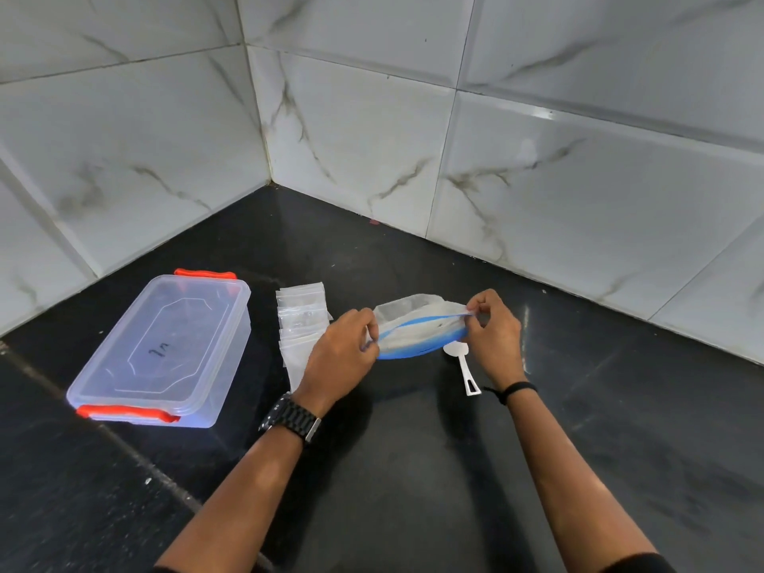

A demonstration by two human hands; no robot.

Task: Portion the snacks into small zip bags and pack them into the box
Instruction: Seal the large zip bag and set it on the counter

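Both hands are on the big snack bag (421,335), which is held just above the black counter (413,469) between them. The left hand (345,357) pinches the bag's left end and the right hand (494,328) pinches the top lip at the right end, fingers curled on the plastic. The step in hand looks like opening the bag's zip mouth.

To do it well, each hand should take one lip of the mouth, not both layers together, and pull them apart evenly from the middle of the seal outward. Keeping the mouth facing up and the bottom of the bag close to the counter should stop the contents tipping out when the seal gives. A slow peel is safer than a jerk, since thin plastic can tear beside the zip.

The bag is clear to milky plastic with a blue band along its mouth and lower edge; it bulges a little, and what is inside cannot be made out. A white scoop (463,368) lies on the counter just under the right hand. A fanned stack of small zip bags (302,320) lies just beyond the left hand. The clear box (165,349) with orange clips sits further left, lid on.
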